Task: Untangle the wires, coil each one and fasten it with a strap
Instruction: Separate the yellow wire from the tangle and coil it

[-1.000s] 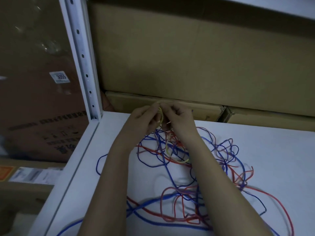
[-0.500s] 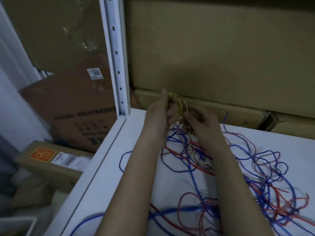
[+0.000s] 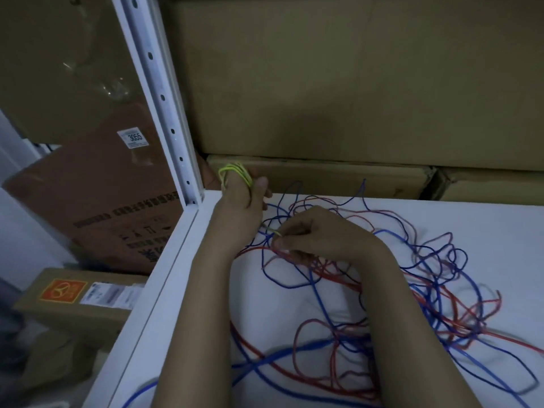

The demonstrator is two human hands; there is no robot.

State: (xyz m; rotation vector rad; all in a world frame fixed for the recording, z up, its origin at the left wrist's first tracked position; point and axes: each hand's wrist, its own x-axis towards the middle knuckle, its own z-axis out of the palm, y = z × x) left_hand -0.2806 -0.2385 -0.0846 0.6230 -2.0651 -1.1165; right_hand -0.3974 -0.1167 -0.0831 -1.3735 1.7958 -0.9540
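My left fingers [image 3: 235, 175] are wrapped in yellow wire [image 3: 234, 169], several turns looped round them, and my left hand [image 3: 241, 195] holds that small coil up near the post [image 3: 164, 113]. My right fingers [image 3: 279, 241] pinch the free tail of the yellow wire, just below and to the right of the coil, down among the tangle [image 3: 397, 284].

I judge the task barely begun: one wire is partly coiled and not yet strapped, and I see no strap anywhere. The red and blue wires lie knotted together on the shelf [image 3: 485, 231], spreading right of and nearer than my right hand [image 3: 318, 234]; all of them remain to be separated, coiled and fastened.

Half a second ago both hands were close together, the coil between them. Now my right hand has dropped away from the left and down to the tangle, drawing along the tail, while the left has kept the coil raised.
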